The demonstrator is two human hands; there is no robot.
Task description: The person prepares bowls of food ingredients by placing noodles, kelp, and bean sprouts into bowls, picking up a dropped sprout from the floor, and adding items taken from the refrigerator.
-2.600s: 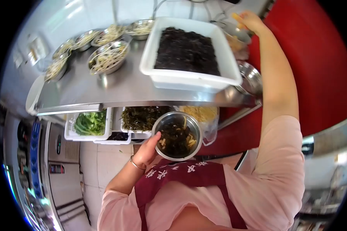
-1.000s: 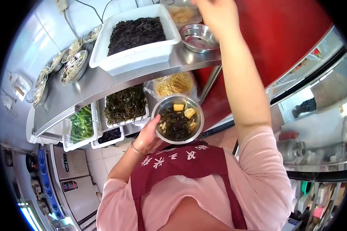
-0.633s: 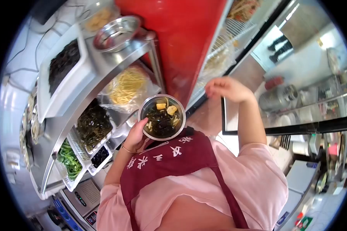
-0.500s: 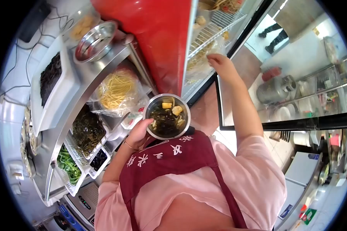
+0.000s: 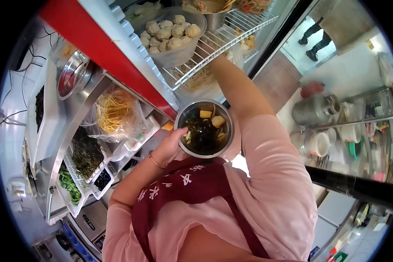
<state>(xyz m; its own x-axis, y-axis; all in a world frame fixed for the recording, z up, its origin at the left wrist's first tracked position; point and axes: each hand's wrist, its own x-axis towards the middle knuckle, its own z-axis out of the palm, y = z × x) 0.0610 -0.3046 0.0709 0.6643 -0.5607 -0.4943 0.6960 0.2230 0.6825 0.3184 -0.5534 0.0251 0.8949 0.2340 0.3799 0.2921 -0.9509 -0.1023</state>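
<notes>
Left hand (image 5: 170, 146): my fingers grasp the metal bowl (image 5: 229, 124) at its left side, thumb over the rim. Bowl held in front of my apron (image 5: 187, 181), just out from the front left corner of the fridge's wire shelf (image 5: 249, 26), tipped so I see into it. In it: dark seaweed (image 5: 201, 135), pale strips near my thumb, two yellow chunks (image 5: 217, 121) toward the far rim.

Right arm (image 5: 236, 85): reaches into the fridge, passing under the shelf's front edge. Right hand hidden there; cannot tell whether its fingers grasp anything. Under that edge, near my forearm, thin pale strands (image 5: 196, 78).

On the shelf, at its left end, a clear tub (image 5: 179, 56) of round pale balls (image 5: 172, 32).

To my left, the metal table (image 5: 81, 118). A second bowl (image 5: 72, 74) sits near its corner by the fridge, a white bin (image 5: 52, 126) farther along. Below the table's front edge: yellow strips (image 5: 113, 113) in a clear bag, a basket of seaweed, then green leaves (image 5: 69, 185) toward the far end
</notes>
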